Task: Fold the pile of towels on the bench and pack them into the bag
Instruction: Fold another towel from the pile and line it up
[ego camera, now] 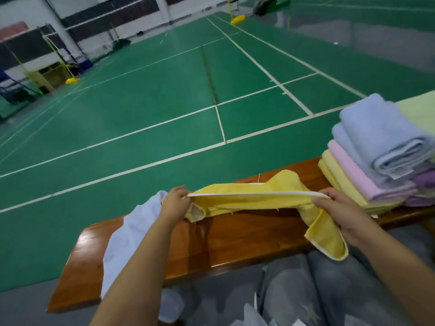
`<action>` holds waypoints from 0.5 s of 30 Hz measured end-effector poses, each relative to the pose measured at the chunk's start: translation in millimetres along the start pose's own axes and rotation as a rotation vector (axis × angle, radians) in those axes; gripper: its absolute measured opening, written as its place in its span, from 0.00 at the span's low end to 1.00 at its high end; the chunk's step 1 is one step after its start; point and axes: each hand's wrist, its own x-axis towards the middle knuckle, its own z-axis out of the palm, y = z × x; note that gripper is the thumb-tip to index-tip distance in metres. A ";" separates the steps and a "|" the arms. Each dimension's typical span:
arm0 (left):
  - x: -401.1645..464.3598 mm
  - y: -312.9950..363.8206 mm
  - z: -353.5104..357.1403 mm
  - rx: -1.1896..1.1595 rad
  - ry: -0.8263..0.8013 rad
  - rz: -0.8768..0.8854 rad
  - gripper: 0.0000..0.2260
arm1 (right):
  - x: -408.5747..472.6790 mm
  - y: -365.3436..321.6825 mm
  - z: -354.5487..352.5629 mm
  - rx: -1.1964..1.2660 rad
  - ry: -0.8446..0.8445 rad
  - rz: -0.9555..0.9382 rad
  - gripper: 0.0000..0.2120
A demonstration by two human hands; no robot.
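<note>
Pinching the white-trimmed edge of the yellow towel [254, 201], the left hand [175, 203] and right hand [341, 212] stretch it taut just above the wooden worktop [235, 236], one corner drooping off the near edge. Under the left forearm lies a pale blue cloth [124, 238]. At right, a stack of folded towels [376, 156] sits on the worktop.

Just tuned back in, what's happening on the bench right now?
A person is partway through folding a yellow towel over the wooden bench. The left hand pinches one end of its white-trimmed edge and the right hand grips the other, pulling it taut. A stack of folded towels sits on the bench to the right. A pale blue cloth lies draped over the bench on the left. No bag is clearly in view.
</note>
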 end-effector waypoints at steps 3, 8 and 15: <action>-4.0 24.0 -23.9 -0.240 0.059 -0.036 0.07 | 3.5 -10.3 -5.4 -0.029 0.080 -0.063 0.04; -8.2 33.5 -57.8 0.022 0.204 0.023 0.08 | 1.7 -47.9 -14.3 0.031 0.194 -0.196 0.03; -45.3 47.2 -80.3 -0.031 0.147 -0.034 0.07 | -8.3 -93.3 -36.7 0.123 0.286 -0.290 0.05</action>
